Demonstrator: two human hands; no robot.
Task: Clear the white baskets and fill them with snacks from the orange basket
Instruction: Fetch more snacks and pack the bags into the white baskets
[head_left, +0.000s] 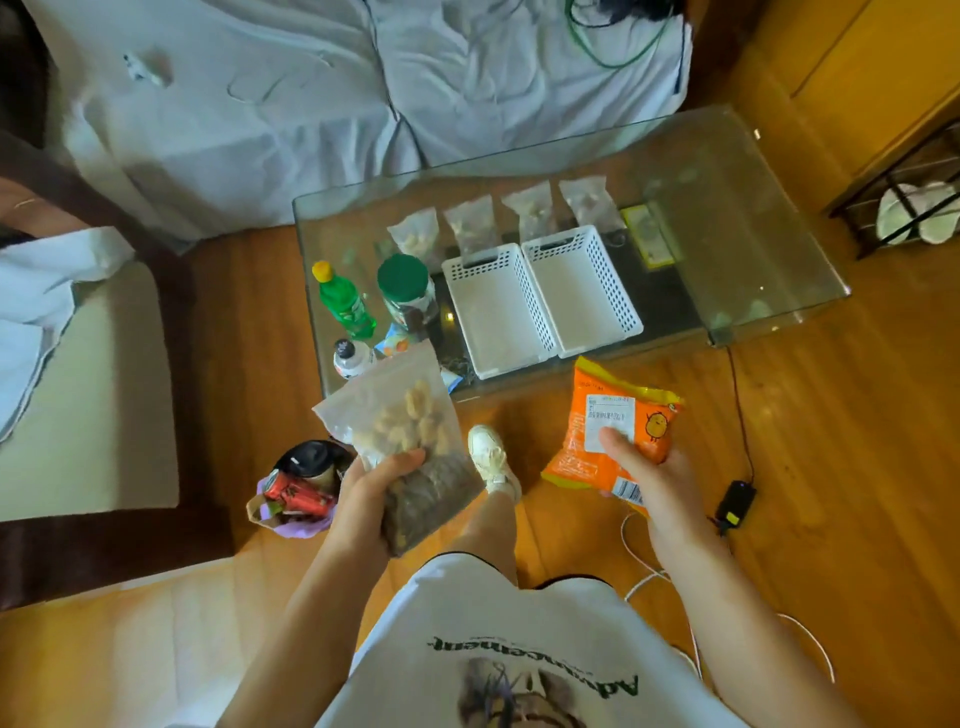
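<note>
I see both bare forearms reaching up from the bottom of the frame toward its centre. My left hand (371, 480) sits left of centre, palm turned inward, thumb laid across the front of a clear bag (400, 426) and the fingers curled behind it. My right hand (652, 470) sits right of centre at about the same height, thumb pressed on the face of an orange packet (608, 431), fingers wrapped underneath. The two hands are well apart.
</note>
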